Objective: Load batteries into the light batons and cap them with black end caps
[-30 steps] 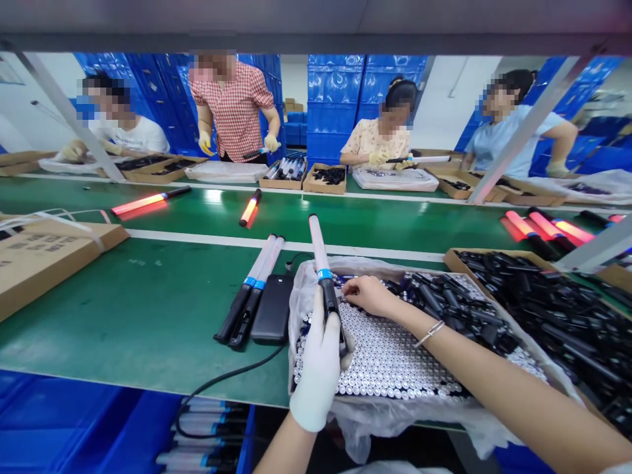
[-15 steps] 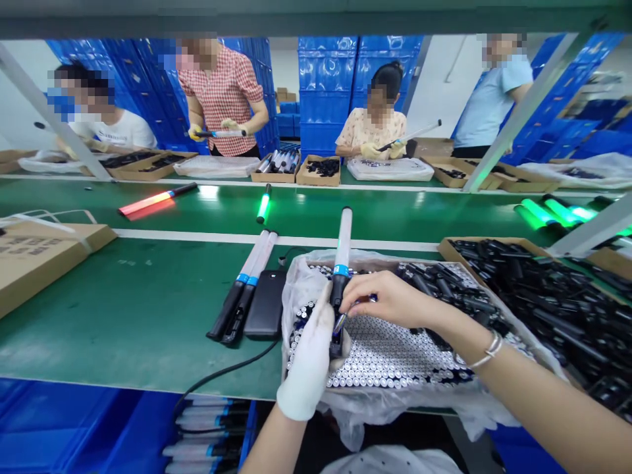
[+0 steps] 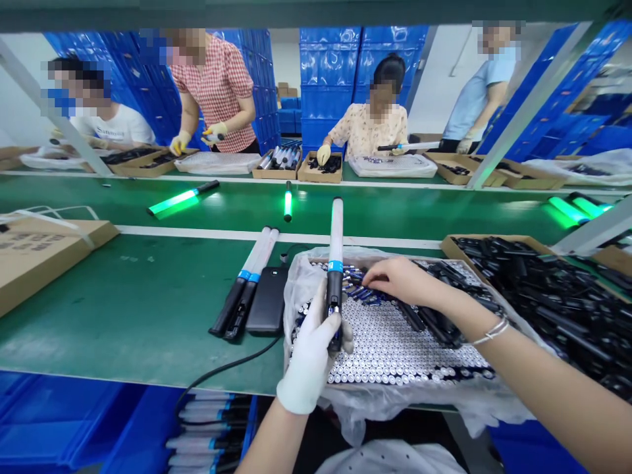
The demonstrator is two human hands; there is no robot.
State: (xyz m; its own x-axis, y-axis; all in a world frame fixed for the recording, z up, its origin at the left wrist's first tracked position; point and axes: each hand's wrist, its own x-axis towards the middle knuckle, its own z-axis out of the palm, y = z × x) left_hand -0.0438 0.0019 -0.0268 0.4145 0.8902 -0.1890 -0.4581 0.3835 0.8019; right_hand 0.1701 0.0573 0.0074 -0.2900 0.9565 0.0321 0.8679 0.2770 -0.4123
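Note:
My left hand (image 3: 312, 352), in a white glove, is wrapped around the black handle of a light baton (image 3: 336, 240). The baton stands nearly upright, its clear tube unlit and the open battery slot facing me, with the thumb at a battery (image 3: 334, 309) in it. My bare right hand (image 3: 402, 282) is over the lined tray, fingers curled and drawn together among loose blue batteries (image 3: 368, 294). Whatever its fingertips hold is hidden. Upright batteries (image 3: 390, 342) fill most of the tray in tight rows, with black plastic parts (image 3: 444, 322) lying on them.
Left of the tray lie two unlit batons (image 3: 249, 283) and a black power bank (image 3: 266, 301) with a cable. A carton (image 3: 49, 257) sits further left. A box of black parts (image 3: 543, 316) is at right. Lit green batons (image 3: 172, 202) lie on the belt; several co-workers sit or stand beyond.
My right hand has left the baton's handle and moved right to the loose batteries. The baton is more upright, my left thumb now over its slot. A red-lit baton on the belt now glows green.

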